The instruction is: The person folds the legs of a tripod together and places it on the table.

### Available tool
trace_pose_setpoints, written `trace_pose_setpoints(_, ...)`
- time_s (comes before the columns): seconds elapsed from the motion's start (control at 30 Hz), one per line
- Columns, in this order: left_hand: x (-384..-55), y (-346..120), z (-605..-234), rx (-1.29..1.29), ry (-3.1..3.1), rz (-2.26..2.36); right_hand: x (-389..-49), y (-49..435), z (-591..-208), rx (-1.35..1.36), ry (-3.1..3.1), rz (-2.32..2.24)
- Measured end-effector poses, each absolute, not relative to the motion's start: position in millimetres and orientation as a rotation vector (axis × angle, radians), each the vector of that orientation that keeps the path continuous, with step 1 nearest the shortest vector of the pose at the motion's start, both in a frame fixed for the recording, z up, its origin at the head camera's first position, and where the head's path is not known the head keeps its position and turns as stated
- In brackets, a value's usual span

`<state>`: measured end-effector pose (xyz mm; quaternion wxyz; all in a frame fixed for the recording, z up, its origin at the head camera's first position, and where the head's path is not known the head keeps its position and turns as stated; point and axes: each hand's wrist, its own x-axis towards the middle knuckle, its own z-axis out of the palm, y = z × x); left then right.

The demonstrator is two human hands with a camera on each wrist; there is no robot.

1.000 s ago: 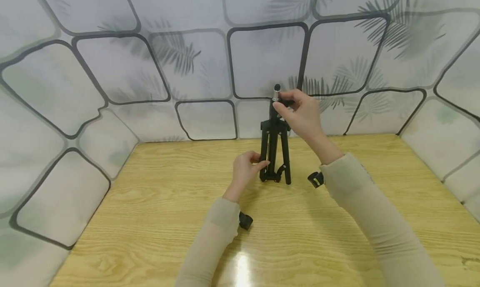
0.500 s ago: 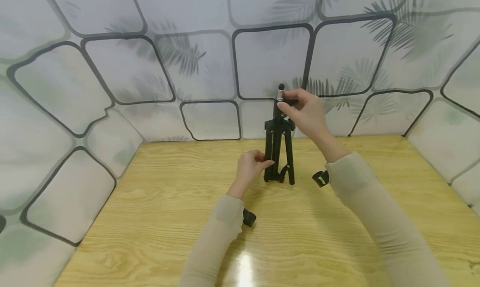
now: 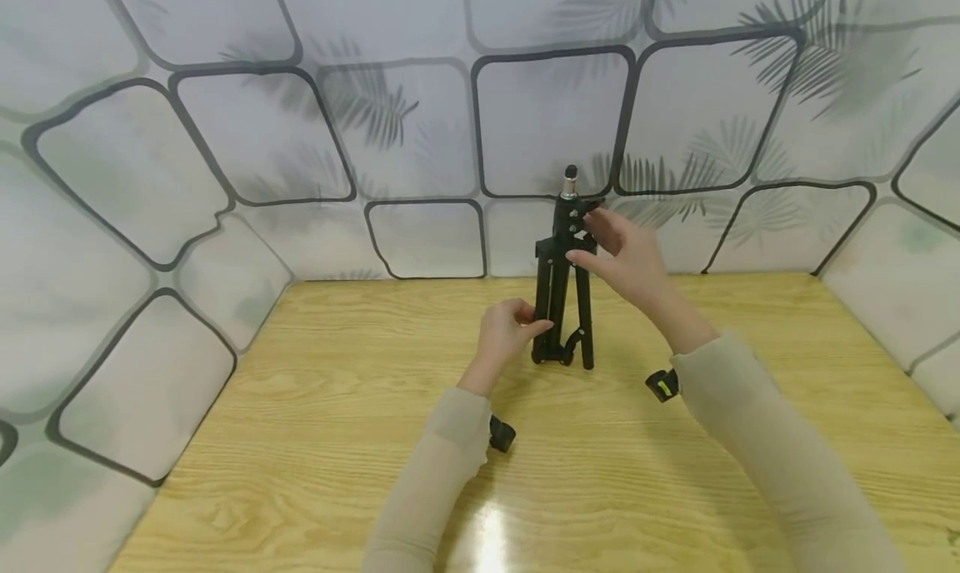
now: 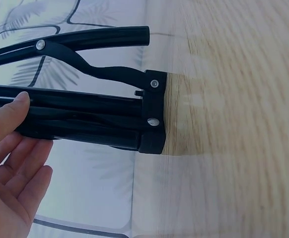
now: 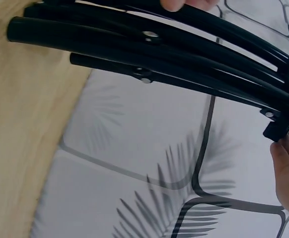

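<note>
A small black tripod stand [image 3: 557,294] stands upright on the table, its legs folded in and a silver stud [image 3: 570,186] on top. Low on the stand, my left hand [image 3: 504,333] pinches the leg tubes; the left wrist view has the thumb over them and fingers below, beside the bottom bracket [image 4: 153,113]. My right hand [image 3: 632,261] is at the upper collar, thumb in front and fingers behind, spread apart. Its fingertips meet a small black knob [image 5: 276,130] in the right wrist view; the thumb is hidden there.
The wood-grain table [image 3: 315,440] runs back to a fabric wall [image 3: 420,156] with a leaf and stone-outline print, close behind the stand. Black wrist-worn pieces [image 3: 502,434] stick out below both cuffs.
My right hand has left the silver stud and come down to the collar, its thumb and fingers parting. My left hand keeps its pinch. The whole head view has shifted slightly.
</note>
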<state>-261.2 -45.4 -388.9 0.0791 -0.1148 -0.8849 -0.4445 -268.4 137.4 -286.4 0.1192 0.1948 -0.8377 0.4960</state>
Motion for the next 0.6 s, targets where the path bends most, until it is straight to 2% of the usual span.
trace_pose_setpoints(0.17, -262, -45, -388, -0.342, -2.649, -1.330, -265, 142, -299, 0.633, -2.410, 1.421)
trace_pose_setpoints(0.6, -261, -45, -390, -0.325, -2.643, -1.328, -257, 158, -334, 0.592, -2.609, 1.355)
